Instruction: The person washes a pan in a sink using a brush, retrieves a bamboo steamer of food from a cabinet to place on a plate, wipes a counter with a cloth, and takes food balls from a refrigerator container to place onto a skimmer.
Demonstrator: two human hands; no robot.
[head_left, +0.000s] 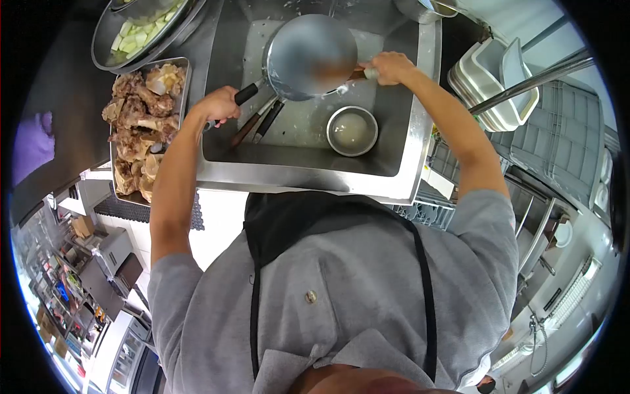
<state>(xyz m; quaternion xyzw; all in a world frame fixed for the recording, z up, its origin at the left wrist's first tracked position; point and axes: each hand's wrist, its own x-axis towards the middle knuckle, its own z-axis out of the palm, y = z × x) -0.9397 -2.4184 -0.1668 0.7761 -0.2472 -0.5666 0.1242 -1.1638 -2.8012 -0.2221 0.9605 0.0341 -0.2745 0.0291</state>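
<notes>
In the head view, my left hand (220, 105) is closed round the black handle of a frying pan (282, 82), which is tilted inside the steel sink (302, 167). My right hand (392, 68) is closed at the pan's right rim on a small pale pad-like thing (371, 73), whose kind I cannot make out. The pan's inside is blurred. Below the pan, utensils with a brown handle (246, 130) and a black handle (268, 122) lie in the sink. A round metal bowl (352, 131) with cloudy liquid stands near the sink's front right.
Left of the sink is a metal tray (186, 85) of large meaty bones (141, 118). Behind it, a metal bowl (98, 49) contains pale green cut pieces (134, 39). A purple cloth (34, 146) lies far left. Stacked white tubs (489, 79) and a metal rail (535, 82) are at right.
</notes>
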